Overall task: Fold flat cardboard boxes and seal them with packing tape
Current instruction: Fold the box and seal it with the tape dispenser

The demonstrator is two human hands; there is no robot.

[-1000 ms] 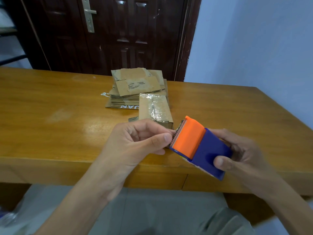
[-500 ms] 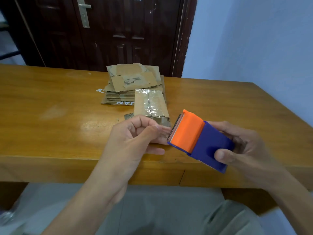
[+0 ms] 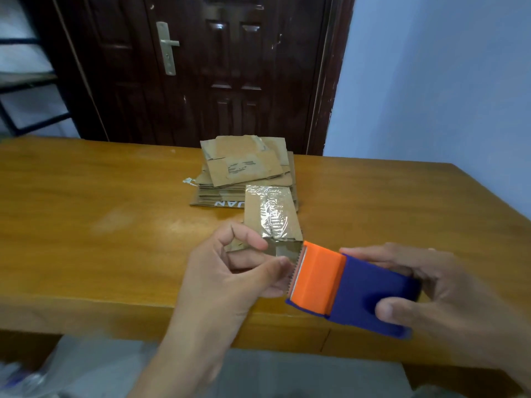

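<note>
Evidently the dispenser [image 3: 350,291] is gripped by the right hand [image 3: 436,297]; at its nine o'clock, its toothed edge is pinched at by the left hand [image 3: 230,271], where fingertips could be nicked or tape lost.

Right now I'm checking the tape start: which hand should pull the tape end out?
Left. The left hand already has thumb and fingertips at the toothed edge of the tape dispenser, while the right hand grips its blue body.

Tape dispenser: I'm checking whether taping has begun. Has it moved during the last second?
No, barely: the tape dispenser stays over the table's near edge, its toothed end beside the taped box's front corner.
</note>
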